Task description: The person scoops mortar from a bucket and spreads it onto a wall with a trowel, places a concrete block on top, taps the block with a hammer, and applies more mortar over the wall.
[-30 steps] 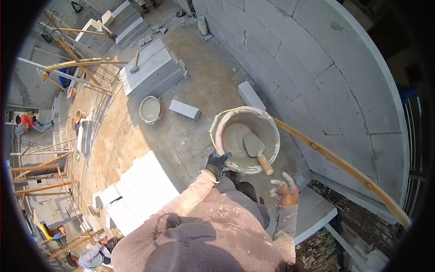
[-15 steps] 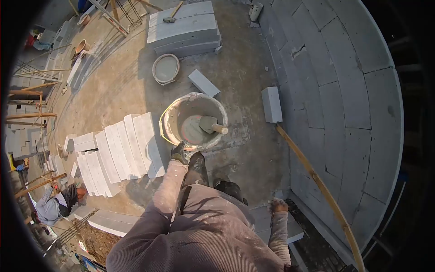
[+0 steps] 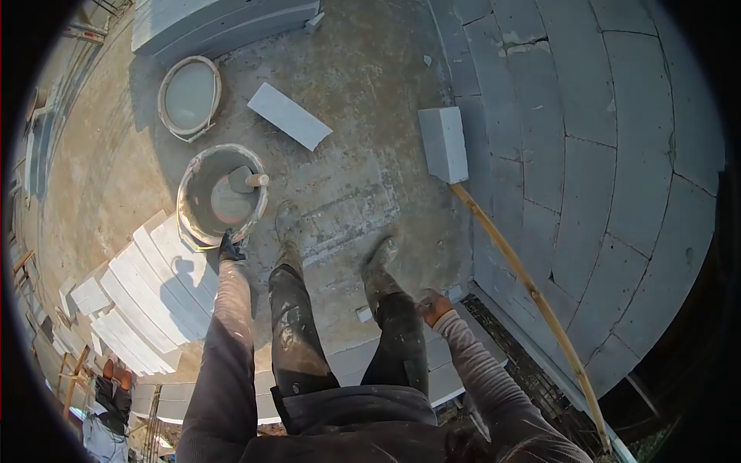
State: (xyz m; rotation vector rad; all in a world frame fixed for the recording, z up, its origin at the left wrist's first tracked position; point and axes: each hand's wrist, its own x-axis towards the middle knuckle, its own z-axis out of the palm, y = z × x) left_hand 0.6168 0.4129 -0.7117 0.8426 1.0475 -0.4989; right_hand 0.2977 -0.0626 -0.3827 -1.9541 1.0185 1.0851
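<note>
My left hand (image 3: 231, 248), in a dark glove, is closed on the near rim of a mortar-smeared bucket (image 3: 185, 202). Inside the bucket a trowel (image 3: 241, 179) rests with its wooden handle against the right side, above some grey mortar (image 3: 231, 205). My right hand (image 3: 435, 308) is bare and hangs away from the bucket, beside my right leg. Its fingers look loosely spread, with nothing clear in them. Below it lies a row of pale blocks (image 3: 455, 363).
Stacked pale blocks (image 3: 139, 270) stand left of the bucket. A second bucket (image 3: 163, 100) holds grey liquid. A loose block (image 3: 289, 116) lies on the floor. By the block wall (image 3: 587, 170), an upright block (image 3: 444, 144) touches a wooden pole (image 3: 513, 258). Another person (image 3: 112, 409) is at lower left.
My view has shifted, so the buckets and blocks appear farther left. My legs now show apart. The left hand stays on the bucket rim; my right arm has come forward and inward.
</note>
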